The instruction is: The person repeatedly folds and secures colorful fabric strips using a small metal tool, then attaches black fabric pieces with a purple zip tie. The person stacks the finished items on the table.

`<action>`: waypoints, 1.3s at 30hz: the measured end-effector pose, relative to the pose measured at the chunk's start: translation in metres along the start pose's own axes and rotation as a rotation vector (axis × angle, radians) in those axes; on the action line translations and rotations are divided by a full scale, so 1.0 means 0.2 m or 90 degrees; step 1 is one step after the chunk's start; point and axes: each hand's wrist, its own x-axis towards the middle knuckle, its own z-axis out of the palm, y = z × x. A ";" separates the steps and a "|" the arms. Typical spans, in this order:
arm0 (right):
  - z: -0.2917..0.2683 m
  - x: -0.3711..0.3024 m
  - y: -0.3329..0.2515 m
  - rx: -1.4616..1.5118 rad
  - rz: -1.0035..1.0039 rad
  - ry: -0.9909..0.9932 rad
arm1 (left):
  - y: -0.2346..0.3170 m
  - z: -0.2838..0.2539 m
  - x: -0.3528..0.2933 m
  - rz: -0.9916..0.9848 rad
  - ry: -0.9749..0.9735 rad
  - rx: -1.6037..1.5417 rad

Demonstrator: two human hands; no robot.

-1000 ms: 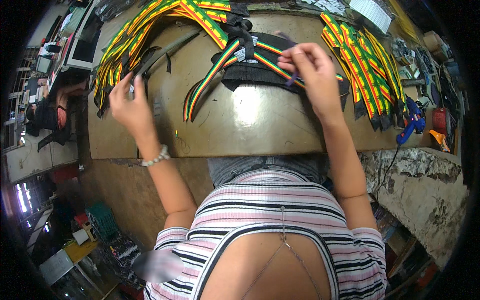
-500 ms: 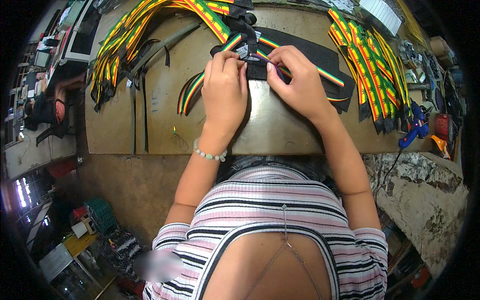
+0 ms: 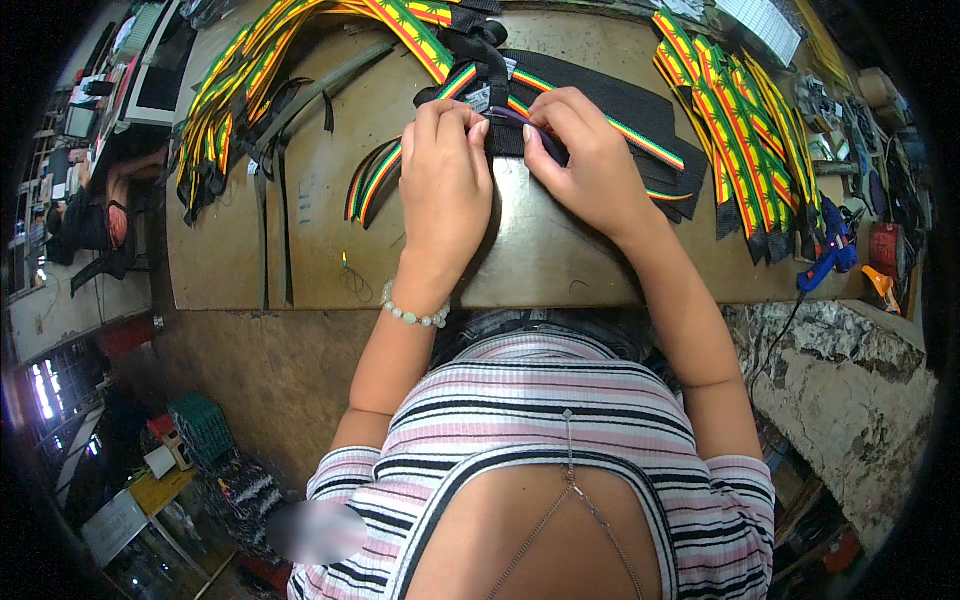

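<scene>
My left hand [image 3: 442,165] is closed, thumb and fingers pinched together at the near edge of a black webbing piece [image 3: 620,110]. What its fingertips hold is hidden. To its right, my right hand [image 3: 585,160] pinches a narrow, dark purplish strip [image 3: 520,118], which curves toward the left fingertips. Red, yellow and green striped ribbon [image 3: 650,148] runs over the black webbing on both sides of my hands. A pale printed label [image 3: 479,100] shows just beyond the left fingertips. Past it, a black strap [image 3: 490,60] lies folded.
Patterned yellow, green and red straps [image 3: 225,100] hang in a bundle at the left; another pile [image 3: 735,150] lies at the right. A blue glue gun [image 3: 828,262] with a cord rests at the table's [image 3: 400,285] right end, near an orange object [image 3: 881,287].
Both hands have shifted slightly left and nearer to each other's work spot, with the webbing moving a little along. The purplish strip shows more plainly between them.
</scene>
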 end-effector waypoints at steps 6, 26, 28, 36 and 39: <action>0.01 0.00 0.01 -0.032 -0.023 -0.009 | -0.02 0.00 0.01 -0.006 0.014 -0.034; -0.12 0.03 0.06 0.509 0.369 0.049 | -0.09 -0.17 0.16 0.159 -0.081 0.051; -0.18 0.04 0.09 0.508 0.414 0.031 | -0.13 -0.15 0.20 0.121 -0.162 0.030; -0.27 0.07 0.12 0.548 0.540 0.050 | -0.10 -0.23 0.22 -0.072 -0.017 -0.256; -0.23 0.08 0.06 0.452 0.342 0.198 | -0.08 -0.22 0.20 -0.149 -0.073 -0.376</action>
